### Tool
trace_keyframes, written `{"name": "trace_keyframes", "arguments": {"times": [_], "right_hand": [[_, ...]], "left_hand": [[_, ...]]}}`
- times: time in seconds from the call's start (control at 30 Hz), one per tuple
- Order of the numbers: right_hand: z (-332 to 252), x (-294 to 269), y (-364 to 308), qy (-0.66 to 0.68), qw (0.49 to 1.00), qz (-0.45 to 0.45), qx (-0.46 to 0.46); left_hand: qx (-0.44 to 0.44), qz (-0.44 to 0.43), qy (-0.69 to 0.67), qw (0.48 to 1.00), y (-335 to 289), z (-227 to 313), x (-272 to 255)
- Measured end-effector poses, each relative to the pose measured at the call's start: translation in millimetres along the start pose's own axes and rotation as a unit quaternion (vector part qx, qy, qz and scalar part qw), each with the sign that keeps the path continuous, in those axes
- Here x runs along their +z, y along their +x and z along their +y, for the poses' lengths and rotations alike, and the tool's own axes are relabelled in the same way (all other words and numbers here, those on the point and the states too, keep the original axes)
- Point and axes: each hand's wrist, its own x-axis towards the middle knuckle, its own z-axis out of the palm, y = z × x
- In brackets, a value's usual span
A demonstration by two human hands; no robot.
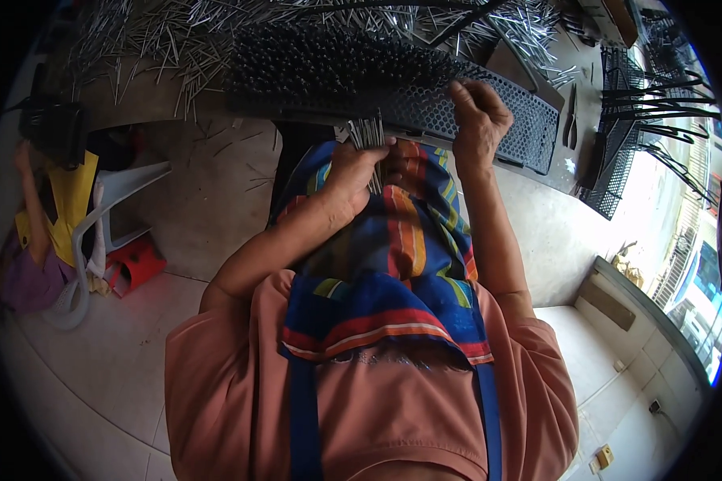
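Note:
My left hand (351, 175) is closed round a bundle of thin metal rods (367, 131), held upright over my striped apron at the table's near edge. Above the right part of a long perforated metal rack (525, 128) is my right hand (481, 127). Its thumb and fingers are pinched together, and whatever they hold, if anything, is too small to make out. Many dark-tipped rods (321, 68) stand close together in the holes of the rack's left and middle parts. Bare holes show toward its right end.
Loose metal rods (156, 48) lie heaped behind and left of the rack. Pliers (570, 118) rest to its right, near a black mesh rack with long hooks (658, 104). At the left, another person in yellow and purple sits by a white chair (80, 264) and a red container (136, 264).

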Motion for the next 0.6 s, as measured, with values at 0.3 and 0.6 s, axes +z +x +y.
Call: {"name": "trace_keyframes", "arguments": {"times": [0.3,0.6], "right_hand": [[18,3,17,-0.093,0.957,0.034,-0.272],[19,11,15,-0.239,0.927,0.033,-0.288]], "left_hand": [[0.042,-0.019,0.014,0.999,0,-8,-2],[0.024,-0.018,-0.008,1.0,2,-2,3]]}}
